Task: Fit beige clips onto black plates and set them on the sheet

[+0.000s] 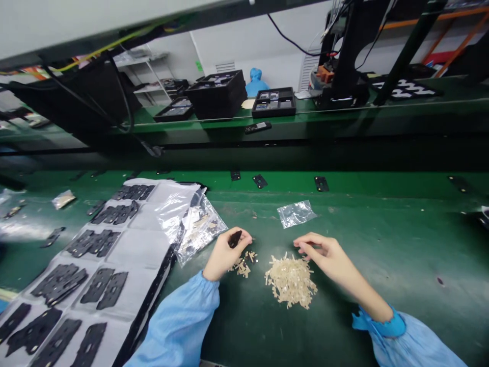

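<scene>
The left hand [225,252] pinches a small black piece [235,238], and the right hand [324,252] curls its fingers close at the pile of pale bits [291,280], which sits handy between both on the tabletop [382,229].

left hand [225,253]: pinching black part [235,238] | right hand [324,255]: fingertips at pale strip pile [291,280] | green bench [382,244]

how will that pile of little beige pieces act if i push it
Probably scatters rather than slides as one: the pile of beige pieces is loose, with strays lying apart by the left hand. Each piece looks thin and light, so likely fiddly to pinch singly. They look flat, so unlikely to roll.
</scene>
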Tool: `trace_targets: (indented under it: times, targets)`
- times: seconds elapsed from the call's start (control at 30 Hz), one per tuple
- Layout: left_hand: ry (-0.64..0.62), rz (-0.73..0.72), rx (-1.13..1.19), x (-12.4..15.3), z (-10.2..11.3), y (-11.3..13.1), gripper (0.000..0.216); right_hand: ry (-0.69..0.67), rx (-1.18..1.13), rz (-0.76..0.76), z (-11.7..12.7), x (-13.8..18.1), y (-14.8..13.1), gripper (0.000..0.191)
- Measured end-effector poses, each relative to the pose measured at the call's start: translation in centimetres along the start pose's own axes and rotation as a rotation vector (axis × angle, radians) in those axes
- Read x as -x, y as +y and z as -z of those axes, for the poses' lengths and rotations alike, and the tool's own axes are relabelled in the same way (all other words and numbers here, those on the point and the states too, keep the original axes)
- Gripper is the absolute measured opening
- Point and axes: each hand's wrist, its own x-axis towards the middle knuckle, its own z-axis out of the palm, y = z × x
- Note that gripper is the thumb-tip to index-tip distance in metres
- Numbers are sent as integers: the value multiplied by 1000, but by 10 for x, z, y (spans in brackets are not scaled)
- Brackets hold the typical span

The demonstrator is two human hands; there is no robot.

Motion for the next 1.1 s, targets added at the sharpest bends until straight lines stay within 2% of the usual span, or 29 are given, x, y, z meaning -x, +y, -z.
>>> trace_targets:
  times: [0.17, 0.23, 0.33, 0.43, 0.6, 0.67, 0.77, 0.93, 1.1]
  targets:
    - [43, 185, 483, 25, -34, 29, 21, 47, -289, -18, -40, 10, -8, 21]
    - [42, 207, 584, 31, -50, 38, 21, 88, -383, 7, -50, 13, -12, 20]
    - [-18, 204, 630, 32, -66, 47, 20, 216, -436, 63, -54, 15, -15, 14]
    - [-75, 195, 623, 30, -70, 51, 21, 279, -410, 83, -48, 15, -17, 12]
    - [-36, 176, 589, 29, -69, 50, 20, 233, -353, 91, -43, 15, -17, 15]
    - [-67, 153, 559, 29, -69, 50, 19, 242, -338, 99, -41, 15, -16, 14]
    - [-135, 100, 468, 26, -66, 51, 16, 223, -320, 111, -35, 15, -15, 11]
    - [-160, -85, 239, 17, -59, 55, 13, 187, -232, 65, -25, 16, -17, 14]
    - [-141, -73, 171, 15, -63, 53, 14, 214, -102, 49, -27, 18, -18, 7]
